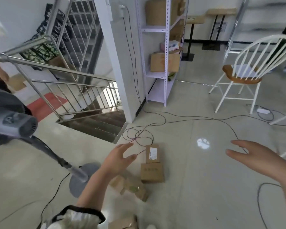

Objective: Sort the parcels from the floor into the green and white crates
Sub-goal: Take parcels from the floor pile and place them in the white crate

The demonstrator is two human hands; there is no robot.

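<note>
Several brown cardboard parcels lie on the tiled floor in front of me. A small labelled parcel (152,153) lies just beyond a plain square parcel (152,173). A blurred heap of parcels (130,187) sits below my left forearm, and another parcel (124,223) shows at the bottom edge. My left hand (118,160) hovers with fingers spread, left of the labelled parcel, holding nothing. My right hand (254,154) is stretched out flat and empty at the right. No green or white crate is in view.
A standing fan (20,124) with round base (82,177) stands at the left. Black cables (144,134) loop across the floor. A stairwell with steel railing (69,83) opens at left. White shelving (162,52) with boxes and a white chair (244,73) stand behind. A person's arm (0,71) shows at far left.
</note>
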